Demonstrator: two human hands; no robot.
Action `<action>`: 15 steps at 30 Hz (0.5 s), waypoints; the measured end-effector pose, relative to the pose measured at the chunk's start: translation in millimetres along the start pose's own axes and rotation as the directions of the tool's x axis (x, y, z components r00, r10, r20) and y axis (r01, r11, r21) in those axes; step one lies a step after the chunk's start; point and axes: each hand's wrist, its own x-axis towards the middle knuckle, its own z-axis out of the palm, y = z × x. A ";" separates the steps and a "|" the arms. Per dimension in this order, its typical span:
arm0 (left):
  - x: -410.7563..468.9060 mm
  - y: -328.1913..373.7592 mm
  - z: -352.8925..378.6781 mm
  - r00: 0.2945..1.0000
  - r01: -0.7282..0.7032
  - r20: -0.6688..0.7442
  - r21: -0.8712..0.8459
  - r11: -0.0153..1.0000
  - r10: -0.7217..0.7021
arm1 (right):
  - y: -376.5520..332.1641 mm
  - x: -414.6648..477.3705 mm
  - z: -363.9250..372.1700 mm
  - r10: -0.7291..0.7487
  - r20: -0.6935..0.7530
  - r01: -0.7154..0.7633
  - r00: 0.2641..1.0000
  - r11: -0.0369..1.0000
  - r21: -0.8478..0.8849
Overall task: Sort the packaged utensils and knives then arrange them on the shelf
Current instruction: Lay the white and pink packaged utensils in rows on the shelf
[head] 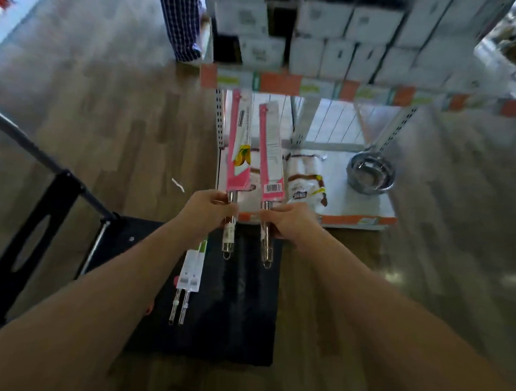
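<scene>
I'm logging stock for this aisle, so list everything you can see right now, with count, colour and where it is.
left knife: one, pink pack, steel handle, above the shelf edge.
right knife: one, pink pack, steel handle, beside it.
cart: one, black, on the floor.
packaged utensils: two, white-green, on the cart.
lower shelf: one, white.
packets: count unclear, white-brown, on lower shelf.
steel bowls: stacked, count unclear, silver, shelf's right.
boxes: many, white, upper shelf.
trouser leg: one, blue-white check, top.
left hand: one, grips left knife's handle.
right hand: one, grips right knife's handle.
</scene>
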 end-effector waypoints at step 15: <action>-145.4 301.8 3.4 0.956 -0.292 -0.031 -0.101 0.951 0.291 | -203.1 -175.7 -198.3 -0.203 -0.206 0.231 0.957 0.965 0.125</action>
